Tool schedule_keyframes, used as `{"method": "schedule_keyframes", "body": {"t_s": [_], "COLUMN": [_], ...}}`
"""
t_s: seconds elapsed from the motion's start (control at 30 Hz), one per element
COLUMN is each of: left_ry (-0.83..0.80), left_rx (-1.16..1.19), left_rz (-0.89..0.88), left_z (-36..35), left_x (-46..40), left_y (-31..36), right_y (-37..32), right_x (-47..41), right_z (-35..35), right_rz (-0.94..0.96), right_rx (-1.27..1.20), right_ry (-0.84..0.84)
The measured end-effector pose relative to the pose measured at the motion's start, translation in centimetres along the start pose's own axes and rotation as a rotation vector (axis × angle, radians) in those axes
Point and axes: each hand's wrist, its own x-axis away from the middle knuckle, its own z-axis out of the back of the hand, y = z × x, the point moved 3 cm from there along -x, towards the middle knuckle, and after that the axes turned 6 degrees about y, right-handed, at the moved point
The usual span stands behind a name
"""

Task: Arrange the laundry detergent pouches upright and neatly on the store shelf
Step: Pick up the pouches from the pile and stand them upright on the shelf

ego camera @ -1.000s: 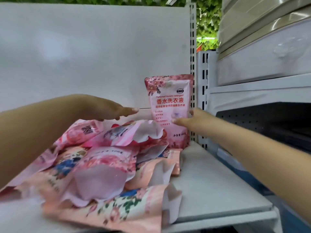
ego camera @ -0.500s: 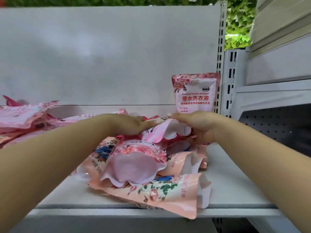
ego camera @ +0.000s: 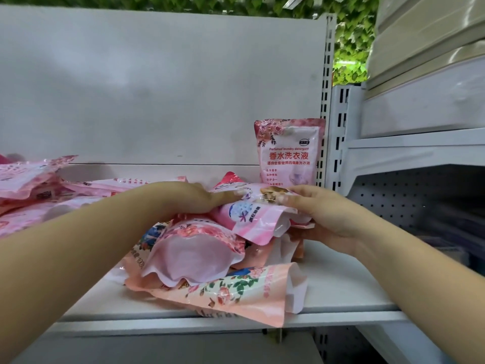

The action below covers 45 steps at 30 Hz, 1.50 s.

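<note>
Pink top pouch (ego camera: 252,219) lying flat | both hands' fingers (ego camera: 286,198) seemingly curled round it

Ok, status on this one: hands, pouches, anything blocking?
Left hand and right hand both gripping the top pink pouch on the heap. One pouch upright at the shelf's right end. Loose pouches lying flat below.
</note>
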Motion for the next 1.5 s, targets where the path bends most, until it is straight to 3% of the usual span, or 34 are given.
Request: {"method": "schedule_keyframes", "body": {"t_s": [0.17, 0.5, 0.6, 0.7, 0.87, 1.0, 1.1, 1.23, 1.37, 1.5], "left_ry": [0.067, 0.214, 0.251, 0.218, 0.43, 0.177, 0.011, 0.034, 0.078, -0.048], "left_rx": [-0.151, 0.175, 0.427, 0.892, 1.384, 1.711, 1.639, 1.629, 1.601, 1.484], "left_rz": [-0.106, -0.308, -0.363, -0.388, -0.359, -0.199, -0.185, -0.254, -0.278, -0.323], "left_z": [0.1, 0.2, 0.6, 1.4, 4.5, 4.4, 3.4, 2.1, 1.9, 1.3], "left_x": [0.5, 1.5, 2.1, 3.0, 2.9, 2.3, 1.9, 0.8, 0.9, 2.0], "left_y": [1.1, 1.7, 2.0, 3.3, 5.9, 7.5, 8.5, 9.3, 10.6, 13.0], "right_y": [0.3, 1.0, 1.0, 0.1, -1.5, -1.7, -0.9, 0.6, 0.4, -0.9], "right_x": [1.2, 3.1, 3.2, 3.2, 3.2, 3.0, 2.7, 2.8, 3.1, 3.5], "right_z": [1.3, 2.5, 2.7, 2.7, 2.3, 2.7, 3.5, 4.4, 4.7, 5.8], "right_rz": [0.01, 0.039, 0.122, 0.252, 0.424, 0.452, 0.406, 0.337, 0.309, 0.339], "right_rx": [-0.08, -0.275, -0.306, -0.386, -0.451, -0.373, -0.131, 0.063, -0.071, -0.217], "right_ry": [0.025, -0.071, -0.032, -0.01, -0.027, -0.005, 0.064, 0.097, 0.072, 0.157]}}
